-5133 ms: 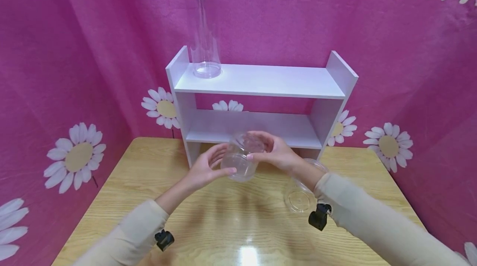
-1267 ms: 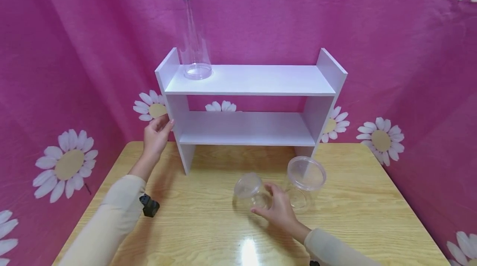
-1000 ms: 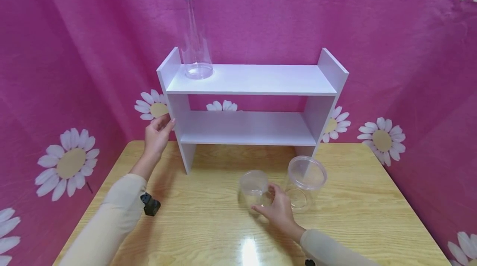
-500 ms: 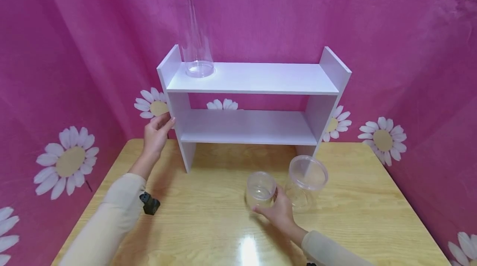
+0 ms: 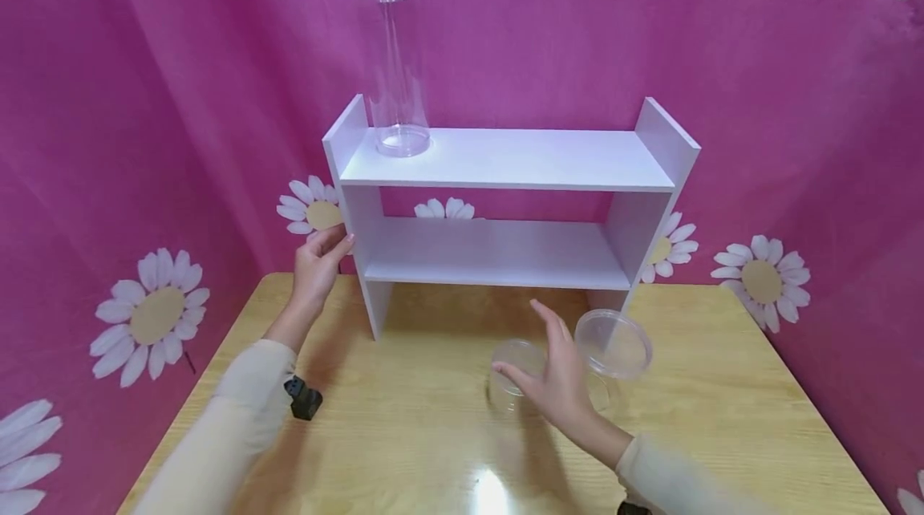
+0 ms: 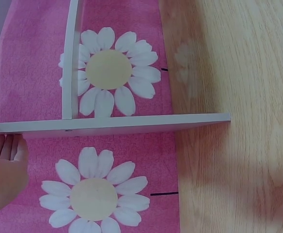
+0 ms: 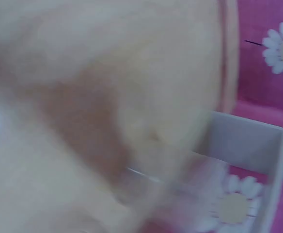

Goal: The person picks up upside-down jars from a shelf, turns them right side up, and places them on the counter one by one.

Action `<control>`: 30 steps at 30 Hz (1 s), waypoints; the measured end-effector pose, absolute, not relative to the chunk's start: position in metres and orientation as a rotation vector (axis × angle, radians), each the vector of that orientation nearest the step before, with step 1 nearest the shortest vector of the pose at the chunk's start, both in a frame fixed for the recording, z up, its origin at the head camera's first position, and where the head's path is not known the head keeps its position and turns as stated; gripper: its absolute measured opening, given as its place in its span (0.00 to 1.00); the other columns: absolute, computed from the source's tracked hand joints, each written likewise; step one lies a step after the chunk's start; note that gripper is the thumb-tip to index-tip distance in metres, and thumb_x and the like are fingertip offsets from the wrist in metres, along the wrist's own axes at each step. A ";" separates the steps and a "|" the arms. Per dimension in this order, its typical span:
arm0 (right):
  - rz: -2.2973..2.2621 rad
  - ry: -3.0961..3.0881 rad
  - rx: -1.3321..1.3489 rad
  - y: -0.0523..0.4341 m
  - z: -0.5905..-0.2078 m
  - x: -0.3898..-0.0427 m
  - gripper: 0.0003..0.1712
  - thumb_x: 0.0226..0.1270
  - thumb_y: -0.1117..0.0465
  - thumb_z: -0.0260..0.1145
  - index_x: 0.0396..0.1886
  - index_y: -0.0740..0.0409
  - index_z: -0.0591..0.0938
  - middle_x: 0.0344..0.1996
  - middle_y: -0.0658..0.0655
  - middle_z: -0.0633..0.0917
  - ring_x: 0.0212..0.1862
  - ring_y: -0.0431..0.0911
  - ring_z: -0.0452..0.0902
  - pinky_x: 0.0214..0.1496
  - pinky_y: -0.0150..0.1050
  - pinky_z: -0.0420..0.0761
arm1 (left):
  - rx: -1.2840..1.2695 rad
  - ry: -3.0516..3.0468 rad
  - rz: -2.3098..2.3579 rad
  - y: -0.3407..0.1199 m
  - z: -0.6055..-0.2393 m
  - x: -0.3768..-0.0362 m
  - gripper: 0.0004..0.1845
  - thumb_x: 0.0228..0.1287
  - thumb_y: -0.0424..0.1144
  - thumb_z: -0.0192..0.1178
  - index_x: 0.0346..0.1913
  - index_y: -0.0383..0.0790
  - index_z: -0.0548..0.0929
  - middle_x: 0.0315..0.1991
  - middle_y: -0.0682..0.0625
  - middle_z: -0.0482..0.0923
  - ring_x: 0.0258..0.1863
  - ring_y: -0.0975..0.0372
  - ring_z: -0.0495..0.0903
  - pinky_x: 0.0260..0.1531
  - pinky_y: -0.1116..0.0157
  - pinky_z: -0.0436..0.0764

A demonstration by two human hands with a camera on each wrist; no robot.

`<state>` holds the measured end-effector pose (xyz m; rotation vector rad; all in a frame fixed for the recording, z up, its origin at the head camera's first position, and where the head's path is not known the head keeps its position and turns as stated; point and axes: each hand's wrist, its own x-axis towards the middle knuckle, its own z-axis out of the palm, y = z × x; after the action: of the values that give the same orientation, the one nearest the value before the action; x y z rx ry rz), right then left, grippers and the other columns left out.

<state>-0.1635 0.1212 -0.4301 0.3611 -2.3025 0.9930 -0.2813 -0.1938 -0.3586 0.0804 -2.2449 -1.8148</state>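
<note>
My left hand (image 5: 314, 270) grips the front edge of the left side panel of a white two-tier shelf (image 5: 498, 252); in the left wrist view its fingers (image 6: 10, 148) lie against the panel's outer face. My right hand (image 5: 563, 383), thumb and fingers spread apart, hovers beside a small clear plastic jar (image 5: 516, 353) standing on the table and partly hides it. Just right of that hand stands a larger clear jar (image 5: 613, 345), its lower part partly covered by the hand. The right wrist view is blurred.
On the left end of the top shelf stands a tall clear cylinder (image 5: 400, 74). The wooden table (image 5: 419, 411) carries the shelf and both jars. Pink cloth (image 5: 520, 42) with daisies hangs behind and at both sides.
Earlier both hands held the small jar in the air; then my right hand set it upright on the table. Now that hand has let go and risen. My left hand stays on the shelf.
</note>
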 end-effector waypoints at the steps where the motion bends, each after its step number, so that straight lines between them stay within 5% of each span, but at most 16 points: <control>1: 0.983 -2.269 0.401 0.120 -0.421 -0.167 0.55 0.35 0.53 0.83 0.65 0.66 0.68 0.60 0.65 0.77 0.62 0.59 0.73 0.63 0.53 0.74 | 0.076 -2.235 -1.816 -0.194 -0.358 -0.282 0.22 0.69 0.38 0.55 0.63 0.32 0.74 0.63 0.39 0.74 0.51 0.70 0.76 0.62 0.67 0.74; 11: 1.006 -2.106 0.593 0.108 -0.315 -0.205 0.47 0.42 0.55 0.81 0.62 0.66 0.71 0.58 0.63 0.79 0.61 0.54 0.74 0.66 0.48 0.74 | 0.059 -2.227 -1.845 -0.192 -0.354 -0.285 0.22 0.70 0.38 0.54 0.63 0.32 0.74 0.63 0.38 0.74 0.42 0.79 0.74 0.60 0.70 0.74; 19: 0.979 -2.225 0.652 0.093 -0.225 -0.243 0.41 0.47 0.55 0.79 0.59 0.67 0.73 0.56 0.64 0.80 0.58 0.54 0.76 0.64 0.43 0.76 | 0.069 -2.265 -1.837 -0.192 -0.357 -0.282 0.22 0.71 0.39 0.54 0.64 0.33 0.73 0.64 0.39 0.74 0.52 0.68 0.76 0.65 0.65 0.73; 30: 1.183 -2.630 0.318 0.054 -0.120 -0.294 0.47 0.52 0.40 0.72 0.69 0.52 0.66 0.67 0.51 0.73 0.67 0.39 0.68 0.69 0.28 0.69 | 0.072 -2.232 -1.817 -0.194 -0.356 -0.280 0.21 0.70 0.37 0.54 0.62 0.30 0.74 0.62 0.35 0.74 0.39 0.83 0.73 0.48 0.83 0.73</control>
<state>-0.2942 0.0542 -0.1203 0.3179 -2.6296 1.1830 -0.2800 -0.1940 -0.3564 0.0722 -2.2322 -1.8169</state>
